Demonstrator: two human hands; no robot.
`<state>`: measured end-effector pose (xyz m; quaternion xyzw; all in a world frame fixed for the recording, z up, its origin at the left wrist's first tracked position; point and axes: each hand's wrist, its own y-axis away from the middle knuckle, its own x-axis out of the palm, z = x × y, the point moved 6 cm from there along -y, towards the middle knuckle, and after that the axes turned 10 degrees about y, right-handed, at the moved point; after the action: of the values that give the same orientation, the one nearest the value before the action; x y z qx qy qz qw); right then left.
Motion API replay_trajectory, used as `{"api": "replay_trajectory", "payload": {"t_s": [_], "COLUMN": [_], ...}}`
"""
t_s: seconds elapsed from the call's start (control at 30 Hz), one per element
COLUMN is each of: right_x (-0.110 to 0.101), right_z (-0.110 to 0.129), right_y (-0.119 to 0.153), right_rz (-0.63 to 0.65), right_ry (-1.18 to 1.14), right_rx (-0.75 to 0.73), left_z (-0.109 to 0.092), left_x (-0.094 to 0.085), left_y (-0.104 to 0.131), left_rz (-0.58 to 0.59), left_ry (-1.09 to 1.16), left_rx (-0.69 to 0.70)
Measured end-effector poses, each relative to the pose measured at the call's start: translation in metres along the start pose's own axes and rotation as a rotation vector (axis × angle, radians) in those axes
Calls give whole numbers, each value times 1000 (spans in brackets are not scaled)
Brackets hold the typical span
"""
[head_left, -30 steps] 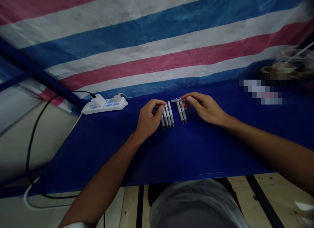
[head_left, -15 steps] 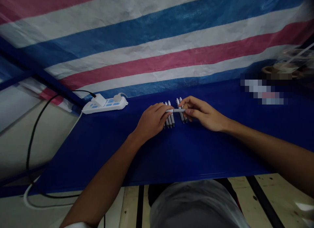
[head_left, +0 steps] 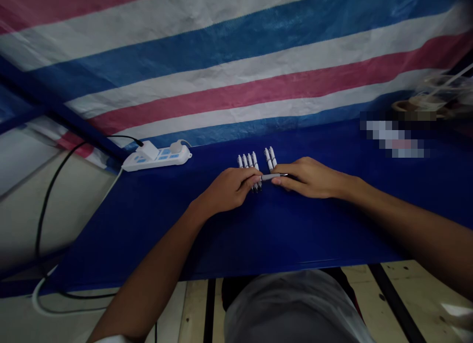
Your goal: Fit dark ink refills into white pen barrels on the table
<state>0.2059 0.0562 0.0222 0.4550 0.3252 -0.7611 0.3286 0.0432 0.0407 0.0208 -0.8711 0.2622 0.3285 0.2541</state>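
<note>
A grey and white pen (head_left: 271, 177) lies level between my two hands, its metal tip pointing right. My left hand (head_left: 231, 188) is closed on its left end, thumb and fingers pinched. Around the tip end, my right hand (head_left: 308, 178) has its thumb and fingers closed on the pen. Several white and grey pens (head_left: 250, 160) lie side by side behind my left hand, their lower parts partly hidden. Two more pens (head_left: 270, 156) rest just right of that row, partly covered by my right hand.
A white power strip (head_left: 157, 158) with plugs and a black cable sits at the back left of the blue table (head_left: 281, 234). Striped sheeting (head_left: 229, 91) hangs behind. At the back right are a blurred-out item and a brown round object (head_left: 402, 106).
Both hands have moved a little toward me with the pen. More of the pens lying behind my left hand now shows, and my right fingers have shifted along the held pen.
</note>
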Motion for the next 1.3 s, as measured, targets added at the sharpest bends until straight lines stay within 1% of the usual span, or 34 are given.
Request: {"api": "replay_trajectory", "payload": {"t_s": [0.07,0.13,0.33,0.43,0.53,0.63,0.8,0.93,1.07,1.13,1.3], "right_x": [-1,-3,-4,-5,-5,-4,-1,-2,0,-1,3], "right_z": [0,0,-3,-6,-8,-10,-10,-8,-7,-6,-8], "right_y": [0,0,0,0,1,1,1,1,-1,-1,-2], "right_rz": [-37,-106,-244,-279,-305,-314,-326,-331,-304,-326,-302], "right_ry": [-59,-104,-133,-112,-95,-106,-84,-60,-71,-58,-113], "right_rx": [8,13,52,82,88,105,86,65,75,61,71], "left_z": [0,2,10,11,10,10,10,10,11,11,10], "left_x": [1,2,1,0,1,2,2,3,3,3,5], "left_y": [-1,-1,-1,-1,-1,-2,-2,-2,-2,-2,-2], "left_rz": [-11,-25,-63,-70,-49,-18,-12,-16,-21,-22,-16], "left_ry": [-18,-49,-131,-183,-223,-255,-277,-273,-279,-281,-252], "left_rx": [-16,-37,-68,-97,-132,-166,-192,-190,-187,-186,-169]}}
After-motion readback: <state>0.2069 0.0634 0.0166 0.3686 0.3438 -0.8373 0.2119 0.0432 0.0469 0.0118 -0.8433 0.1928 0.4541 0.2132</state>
